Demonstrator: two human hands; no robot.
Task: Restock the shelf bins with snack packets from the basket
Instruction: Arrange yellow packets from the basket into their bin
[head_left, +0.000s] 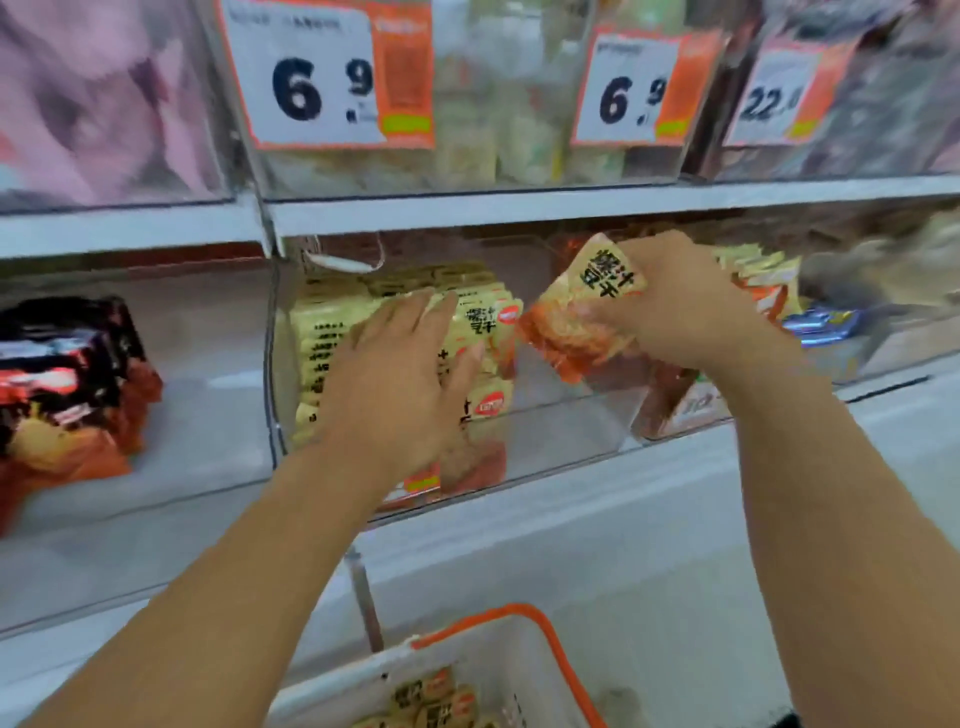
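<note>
Store shelving with clear plastic bins, seen from above the hands; price tags (327, 78) hang on the upper tier. In the middle bin (545, 441), a row of yellow snack packets (332, 332) stands on edge at the left side. The left hand (400, 379) lies flat against this row, fingers straight and spread, pressing on the packets without curling round them. The right hand (680, 301) holds one orange-and-yellow packet (582, 317) over the bin's open right side, fingers curled round its upper edge. Dark red packets (67, 384) occupy the bin to the left. Below, a white basket (519, 649) with an orange handle contains more yellow packets (431, 701).
</note>
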